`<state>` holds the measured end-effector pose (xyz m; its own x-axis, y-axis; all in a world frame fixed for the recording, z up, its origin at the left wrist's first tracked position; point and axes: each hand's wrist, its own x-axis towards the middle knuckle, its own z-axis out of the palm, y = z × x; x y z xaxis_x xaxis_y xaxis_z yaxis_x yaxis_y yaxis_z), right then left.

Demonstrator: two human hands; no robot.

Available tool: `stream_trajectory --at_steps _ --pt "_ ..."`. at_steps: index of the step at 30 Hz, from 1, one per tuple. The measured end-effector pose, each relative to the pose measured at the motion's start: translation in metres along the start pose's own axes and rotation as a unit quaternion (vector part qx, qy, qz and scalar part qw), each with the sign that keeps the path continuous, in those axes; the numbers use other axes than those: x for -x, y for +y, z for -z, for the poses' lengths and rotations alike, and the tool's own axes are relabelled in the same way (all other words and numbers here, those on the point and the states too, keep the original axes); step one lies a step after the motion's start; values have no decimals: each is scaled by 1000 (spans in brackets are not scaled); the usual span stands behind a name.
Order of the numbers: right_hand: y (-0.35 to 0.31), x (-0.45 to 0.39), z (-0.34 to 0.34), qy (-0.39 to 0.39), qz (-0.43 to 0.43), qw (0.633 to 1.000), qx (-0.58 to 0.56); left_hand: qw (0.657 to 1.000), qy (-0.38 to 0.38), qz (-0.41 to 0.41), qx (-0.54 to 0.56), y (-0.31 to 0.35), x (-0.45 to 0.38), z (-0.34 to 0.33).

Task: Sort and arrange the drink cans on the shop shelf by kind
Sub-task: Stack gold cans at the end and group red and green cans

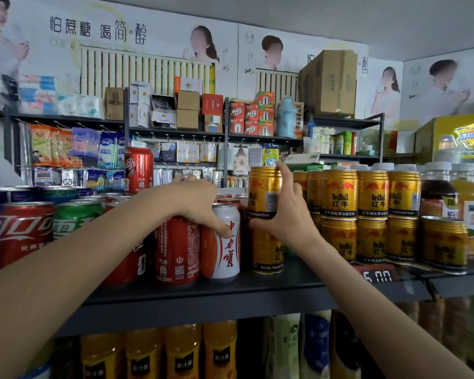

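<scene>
On the dark shelf (257, 285) stand mixed drink cans. My left hand (197, 206) reaches over a red cola can (175, 253); its thumb presses the front of a white and orange can (229, 250) and its fingers curl behind, out of sight. My right hand (285, 214) grips a gold Red Bull can (262, 190), thumb along its base and index finger up its right side. That can sits on top of another gold can (267, 250).
Stacked gold cans (372, 214) fill the shelf to the right, then juice bottles (468, 192). Red, green and blue cans (39, 228) crowd the left, with one red can (138, 170) stacked high. A price tag (378, 274) hangs on the edge. Orange bottles (181, 351) stand below.
</scene>
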<state>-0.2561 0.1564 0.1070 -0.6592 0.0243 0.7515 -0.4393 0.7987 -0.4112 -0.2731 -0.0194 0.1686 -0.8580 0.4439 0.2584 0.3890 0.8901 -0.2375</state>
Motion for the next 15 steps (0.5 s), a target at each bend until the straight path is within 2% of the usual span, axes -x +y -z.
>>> stream_trajectory --at_steps 5,9,11,15 --pt "16 9 26 20 -51 996 73 1000 -7 -9 -10 9 -1 11" --pt "21 14 36 24 -58 988 141 993 50 -98 33 31 -15 24" --pt "20 15 40 26 -51 976 212 986 75 -130 75 39 -26 28" --pt "17 15 43 33 -49 954 292 978 66 -162 118 44 -52 28"
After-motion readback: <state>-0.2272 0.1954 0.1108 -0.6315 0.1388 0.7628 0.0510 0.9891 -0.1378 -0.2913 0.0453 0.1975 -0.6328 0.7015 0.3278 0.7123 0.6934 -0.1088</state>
